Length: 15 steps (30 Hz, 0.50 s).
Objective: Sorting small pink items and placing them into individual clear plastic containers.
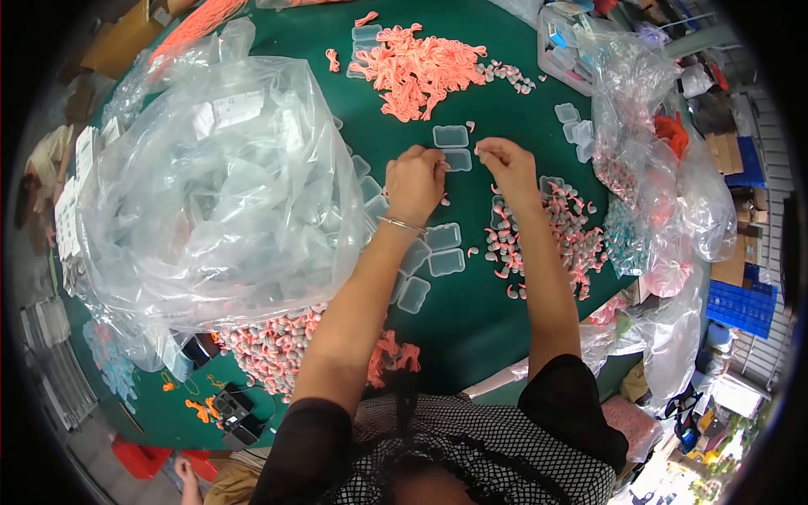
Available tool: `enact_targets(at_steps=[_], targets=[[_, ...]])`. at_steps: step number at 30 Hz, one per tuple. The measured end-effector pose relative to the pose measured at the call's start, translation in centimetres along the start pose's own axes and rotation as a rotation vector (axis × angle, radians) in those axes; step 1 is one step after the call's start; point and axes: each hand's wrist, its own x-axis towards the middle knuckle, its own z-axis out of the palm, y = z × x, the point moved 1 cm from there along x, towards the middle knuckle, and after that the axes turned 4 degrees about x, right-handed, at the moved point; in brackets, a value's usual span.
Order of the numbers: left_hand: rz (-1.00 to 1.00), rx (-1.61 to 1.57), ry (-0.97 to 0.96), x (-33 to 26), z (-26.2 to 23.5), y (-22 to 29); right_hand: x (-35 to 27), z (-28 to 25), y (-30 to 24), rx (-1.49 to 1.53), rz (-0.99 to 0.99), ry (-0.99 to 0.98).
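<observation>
Both hands [459,172] meet at a small clear case [459,160], touching it.

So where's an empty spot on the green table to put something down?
The biggest bare green patch lies between the forearms, below the small clear boxes. Another sits between the orange cord pile and the right hand. It's crowded under the big plastic bag and around the pink-and-grey pieces.

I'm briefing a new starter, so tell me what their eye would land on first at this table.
First, the big clear plastic bag bulging over the left of the green table. Next, the heap of orange cords at the far edge. Then the left hand and right hand meeting mid-table over small clear cases, with pink-and-grey pieces scattered to their right.
</observation>
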Motion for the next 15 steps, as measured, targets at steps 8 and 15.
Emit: enact_targets(at_steps=[8, 15], targets=[[-0.053, 0.045, -0.049, 0.2, 0.1, 0.3, -1.0, 2.3, 0.1, -0.319, -0.338, 0.036], [-0.076, 0.087, -0.118, 0.3, -0.3, 0.7, -0.9, 3.2, -0.1, -0.778, -0.624, 0.049]])
